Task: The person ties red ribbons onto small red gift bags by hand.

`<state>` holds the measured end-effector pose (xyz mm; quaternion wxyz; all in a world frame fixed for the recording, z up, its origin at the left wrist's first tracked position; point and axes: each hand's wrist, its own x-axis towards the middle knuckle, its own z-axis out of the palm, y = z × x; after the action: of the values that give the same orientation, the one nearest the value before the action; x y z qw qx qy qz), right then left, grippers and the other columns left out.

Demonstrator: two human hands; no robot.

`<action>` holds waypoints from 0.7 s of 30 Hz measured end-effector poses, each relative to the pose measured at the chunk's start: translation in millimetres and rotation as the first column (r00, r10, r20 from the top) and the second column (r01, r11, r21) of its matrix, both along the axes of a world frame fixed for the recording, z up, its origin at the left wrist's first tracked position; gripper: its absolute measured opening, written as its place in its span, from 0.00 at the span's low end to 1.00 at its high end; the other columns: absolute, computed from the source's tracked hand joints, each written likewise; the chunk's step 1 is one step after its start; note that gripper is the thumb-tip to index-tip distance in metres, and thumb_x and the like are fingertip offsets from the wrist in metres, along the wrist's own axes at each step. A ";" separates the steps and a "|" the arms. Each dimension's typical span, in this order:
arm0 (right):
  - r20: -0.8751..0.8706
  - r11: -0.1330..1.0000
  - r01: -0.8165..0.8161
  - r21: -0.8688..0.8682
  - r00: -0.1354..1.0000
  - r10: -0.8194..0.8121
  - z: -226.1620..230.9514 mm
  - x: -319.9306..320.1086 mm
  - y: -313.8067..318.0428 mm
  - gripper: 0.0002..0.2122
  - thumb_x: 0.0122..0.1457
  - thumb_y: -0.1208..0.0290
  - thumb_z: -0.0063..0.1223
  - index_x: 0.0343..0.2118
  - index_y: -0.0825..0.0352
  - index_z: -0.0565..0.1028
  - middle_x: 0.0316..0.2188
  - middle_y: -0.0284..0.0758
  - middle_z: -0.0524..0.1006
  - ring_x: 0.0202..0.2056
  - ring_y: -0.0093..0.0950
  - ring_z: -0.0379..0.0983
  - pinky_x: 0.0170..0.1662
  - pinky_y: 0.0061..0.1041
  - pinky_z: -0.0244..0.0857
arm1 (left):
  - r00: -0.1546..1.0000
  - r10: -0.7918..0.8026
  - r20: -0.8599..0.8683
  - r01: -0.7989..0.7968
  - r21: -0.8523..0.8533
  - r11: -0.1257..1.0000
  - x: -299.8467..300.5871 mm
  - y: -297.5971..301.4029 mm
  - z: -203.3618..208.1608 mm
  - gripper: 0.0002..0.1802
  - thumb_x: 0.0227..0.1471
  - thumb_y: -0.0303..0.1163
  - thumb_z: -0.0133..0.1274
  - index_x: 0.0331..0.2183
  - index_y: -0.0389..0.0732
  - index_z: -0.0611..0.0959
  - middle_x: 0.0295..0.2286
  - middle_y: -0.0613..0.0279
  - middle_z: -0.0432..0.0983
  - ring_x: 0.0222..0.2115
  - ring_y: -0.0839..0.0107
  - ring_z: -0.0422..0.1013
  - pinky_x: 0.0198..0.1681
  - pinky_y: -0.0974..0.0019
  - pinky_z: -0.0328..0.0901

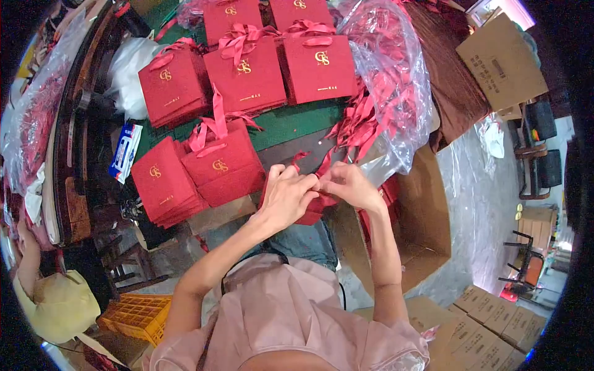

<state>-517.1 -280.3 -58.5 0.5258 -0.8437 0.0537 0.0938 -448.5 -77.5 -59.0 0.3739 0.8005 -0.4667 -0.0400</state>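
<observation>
My left hand and my right hand meet in front of me over a small red paper bag. Both are closed, fingertips pinched together on a red ribbon at the bag's top. My fingers hide most of the ribbon and part of the bag. Left of my hands lie stacks of red bags with gold print, ribbons loose on top. A clear plastic bag full of red ribbons spreads beyond my right hand.
More red bag stacks stand on the green table surface. An open cardboard box sits beside my right forearm, with red bags inside. At lower left are an orange crate and another person's pale yellow clothing. Cartons stand at lower right.
</observation>
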 end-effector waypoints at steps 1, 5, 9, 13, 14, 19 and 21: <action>0.000 1.000 0.002 -0.001 1.000 -0.002 -2.5 1.5 -2.8 0.05 0.52 0.71 0.60 0.30 0.66 0.83 0.28 0.35 0.78 0.33 0.28 0.75 0.39 0.28 0.67 | 1.000 -0.002 0.000 0.002 -0.001 1.000 -1.3 -0.6 -3.5 0.09 0.46 0.34 0.64 0.30 0.47 0.80 0.25 0.70 0.79 0.30 0.68 0.69 0.45 0.58 0.56; -0.024 0.986 -0.057 0.158 0.998 0.062 -20.2 4.6 -6.5 0.04 0.55 0.75 0.60 0.31 0.71 0.81 0.29 0.29 0.73 0.31 0.16 0.71 0.34 0.18 0.65 | 0.992 0.021 0.124 -0.019 -0.013 1.000 -5.0 -2.1 -10.9 0.09 0.45 0.34 0.64 0.30 0.47 0.80 0.26 0.68 0.79 0.30 0.68 0.69 0.45 0.58 0.56; 0.028 0.965 0.263 0.006 0.964 -0.263 -30.6 6.7 11.5 0.08 0.48 0.70 0.62 0.28 0.69 0.80 0.26 0.38 0.79 0.30 0.29 0.77 0.35 0.28 0.68 | 0.999 -0.008 -0.040 0.008 0.010 1.000 -0.4 0.8 -5.6 0.08 0.45 0.35 0.64 0.27 0.48 0.80 0.24 0.68 0.77 0.31 0.68 0.69 0.45 0.59 0.55; 0.025 0.912 0.400 0.091 0.915 -0.404 -39.3 12.9 7.3 0.08 0.54 0.70 0.62 0.30 0.70 0.80 0.26 0.39 0.78 0.29 0.27 0.75 0.34 0.27 0.67 | 0.996 0.018 -0.085 -0.021 -0.033 0.999 -6.9 -4.7 -0.7 0.08 0.45 0.33 0.63 0.28 0.48 0.79 0.22 0.69 0.76 0.30 0.66 0.70 0.43 0.57 0.56; 0.116 0.899 0.431 0.081 0.891 -0.438 -31.3 13.1 11.6 0.08 0.55 0.70 0.61 0.31 0.70 0.80 0.26 0.38 0.77 0.29 0.27 0.75 0.34 0.27 0.67 | 0.990 0.047 -0.131 -0.050 -0.019 0.999 -3.4 -2.6 2.6 0.09 0.45 0.33 0.64 0.28 0.47 0.79 0.23 0.69 0.77 0.30 0.66 0.70 0.43 0.57 0.56; 0.253 0.960 0.218 -0.177 0.952 -0.170 1.6 -12.8 -0.5 0.09 0.62 0.68 0.53 0.35 0.70 0.80 0.32 0.43 0.75 0.38 0.41 0.73 0.44 0.34 0.66 | 0.968 0.170 -0.184 -0.178 -0.025 0.984 3.8 -0.2 -3.8 0.09 0.45 0.33 0.64 0.29 0.46 0.79 0.24 0.69 0.78 0.30 0.65 0.72 0.43 0.57 0.56; 0.258 0.945 0.121 -0.305 0.965 -0.040 6.6 -24.8 -1.4 0.10 0.60 0.66 0.57 0.34 0.68 0.80 0.33 0.42 0.76 0.39 0.43 0.72 0.44 0.38 0.65 | 0.956 0.183 -0.227 -0.189 -0.003 0.982 7.1 -2.7 -3.8 0.09 0.46 0.33 0.63 0.29 0.46 0.79 0.25 0.68 0.78 0.31 0.65 0.72 0.43 0.57 0.56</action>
<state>-542.0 -281.8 -51.8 0.3888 -0.9195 0.0365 -0.0442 -441.4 -80.2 -62.8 0.4366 0.8264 -0.3442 -0.0896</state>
